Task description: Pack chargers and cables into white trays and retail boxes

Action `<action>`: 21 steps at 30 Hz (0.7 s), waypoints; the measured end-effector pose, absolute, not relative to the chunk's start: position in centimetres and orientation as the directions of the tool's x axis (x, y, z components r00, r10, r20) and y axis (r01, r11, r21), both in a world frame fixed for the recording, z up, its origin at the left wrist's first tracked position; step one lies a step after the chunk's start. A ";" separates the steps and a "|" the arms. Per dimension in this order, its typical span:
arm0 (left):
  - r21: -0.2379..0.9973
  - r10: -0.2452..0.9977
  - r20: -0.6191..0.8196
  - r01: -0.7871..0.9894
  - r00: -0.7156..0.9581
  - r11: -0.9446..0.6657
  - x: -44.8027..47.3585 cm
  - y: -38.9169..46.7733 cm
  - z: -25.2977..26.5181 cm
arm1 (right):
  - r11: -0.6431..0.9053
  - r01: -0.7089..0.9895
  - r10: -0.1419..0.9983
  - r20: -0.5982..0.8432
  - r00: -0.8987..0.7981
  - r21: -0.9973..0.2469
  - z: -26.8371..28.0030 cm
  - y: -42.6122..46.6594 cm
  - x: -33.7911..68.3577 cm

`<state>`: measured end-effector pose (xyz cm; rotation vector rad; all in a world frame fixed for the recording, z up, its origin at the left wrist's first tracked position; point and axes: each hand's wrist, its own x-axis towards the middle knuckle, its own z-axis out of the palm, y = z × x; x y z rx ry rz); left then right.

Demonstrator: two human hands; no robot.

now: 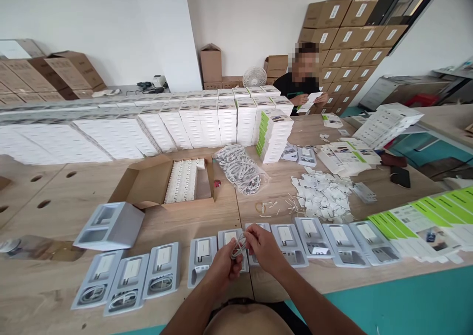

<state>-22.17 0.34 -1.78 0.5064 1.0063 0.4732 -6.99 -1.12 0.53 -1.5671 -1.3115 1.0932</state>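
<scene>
Between my two hands is a coiled grey-white cable (239, 246). My left hand (226, 260) is wrapped round the coil, and the fingers of my right hand (261, 244) pinch at its upper right side. Beneath them lies a grey plastic tray (223, 236), partly hidden by my hands. A row of similar trays runs to both sides, each with a white charger block. Three on the left, such as this tray (161, 270), also hold a coiled cable. To the right, a tray (288, 246) shows a charger and no cable coil.
A bag of cables (242, 170) lies ahead, beside an open carton (140, 182) of white chargers. Stacked trays (111, 224) and a bottle (40, 248) are at left. White boxes (207, 123) form a wall behind. Paper pieces (323, 194) are heaped right; a co-worker (301, 83) sits opposite.
</scene>
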 end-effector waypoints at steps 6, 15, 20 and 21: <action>0.621 0.616 -0.604 -0.185 0.505 0.761 -22.6 0.6 -1.8 | -0.275 0.083 0.961 -0.276 -0.004 -0.958 -0.9 -1.9 -7.7; 0.934 0.800 -0.332 0.054 0.500 0.354 -25.1 1.8 1.2 | 0.219 0.569 0.975 0.206 -0.089 -0.793 1.8 -0.9 -4.7; 0.966 0.826 -0.230 0.225 0.514 0.129 -25.5 1.8 2.9 | -0.020 0.321 0.970 -0.096 -0.223 -0.947 2.1 -0.7 -4.9; 0.958 0.813 -0.271 0.226 0.515 0.176 -25.4 1.8 3.0 | -0.025 0.320 0.978 -0.090 -0.188 -0.947 2.0 -0.9 -5.3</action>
